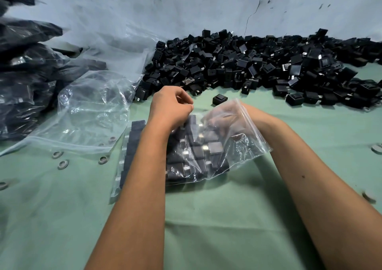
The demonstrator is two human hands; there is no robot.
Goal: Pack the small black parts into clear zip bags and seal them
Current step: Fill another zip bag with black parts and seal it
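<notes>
A clear zip bag (237, 145) holding several small black parts lies on the green cloth in the middle. My left hand (171, 108) pinches the bag's upper edge with curled fingers. My right hand (223, 119) is inside the bag's mouth, seen through the plastic; what its fingers grip is blurred. A big heap of loose black parts (258, 67) stretches along the back wall. One single black part (220, 100) sits apart, just beyond the bag.
A large open clear bag (88, 112) lies to the left. Filled bags of black parts (22, 73) are stacked at the far left. Metal washers (62, 164) are scattered on the green cloth (206, 228). A cracked wall (206, 7) rises behind the heap.
</notes>
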